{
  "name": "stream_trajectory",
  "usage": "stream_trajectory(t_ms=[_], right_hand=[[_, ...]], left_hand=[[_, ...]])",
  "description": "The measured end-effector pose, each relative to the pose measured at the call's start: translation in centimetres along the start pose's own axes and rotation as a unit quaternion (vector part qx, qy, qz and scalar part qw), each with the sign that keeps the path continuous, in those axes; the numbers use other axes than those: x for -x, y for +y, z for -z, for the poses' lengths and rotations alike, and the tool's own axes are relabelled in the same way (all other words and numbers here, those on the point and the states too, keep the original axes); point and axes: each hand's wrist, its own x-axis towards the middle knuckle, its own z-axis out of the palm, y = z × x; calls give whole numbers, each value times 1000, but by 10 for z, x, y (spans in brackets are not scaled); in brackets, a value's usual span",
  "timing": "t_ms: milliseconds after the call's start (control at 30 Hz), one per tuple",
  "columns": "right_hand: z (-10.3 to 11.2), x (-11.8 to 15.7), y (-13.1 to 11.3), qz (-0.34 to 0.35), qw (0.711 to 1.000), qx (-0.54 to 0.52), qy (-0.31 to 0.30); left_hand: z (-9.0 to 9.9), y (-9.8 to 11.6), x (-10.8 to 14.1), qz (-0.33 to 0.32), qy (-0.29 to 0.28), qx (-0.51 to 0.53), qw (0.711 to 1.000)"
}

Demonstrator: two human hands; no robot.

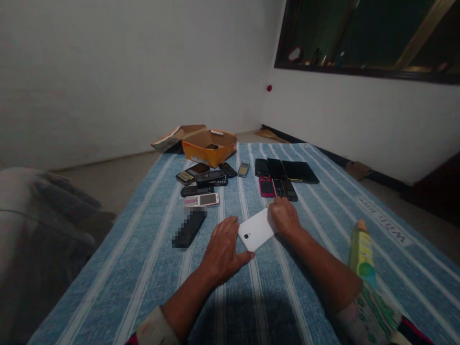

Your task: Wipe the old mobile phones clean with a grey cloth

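A white smartphone lies back side up on the striped cloth, its camera at the near left end. My left hand holds that end, with the thumb at the lower corner and the fingers along the left edge. At the far right end my right hand grips the phone with curled fingers, which hide that edge. Left of my left hand lies a dark phone-like object, partly pixelated. Just beyond my right hand are a pink-framed phone and a black keypad phone.
An open orange cardboard box stands at the far end, a dark item inside. Before it lie several old phones, including a white-and-pink one. Black flat devices sit at far right. A yellow-green bottle-like object lies right of my right forearm.
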Motion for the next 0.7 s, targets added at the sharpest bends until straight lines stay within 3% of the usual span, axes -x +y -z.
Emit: stream_trajectory(t_ms=[133,400,700], right_hand=[[-2,7,-4,48,999,-13,19],[3,-10,10,16,1000,-2,-20],[0,1,15,36,999,-14,-30]], left_hand=[[-1,-1,0,-9,5,-4,1000],[1,0,-1,-10,-7,-14,1000],[0,-1,-1,-12,3,-14,1000]])
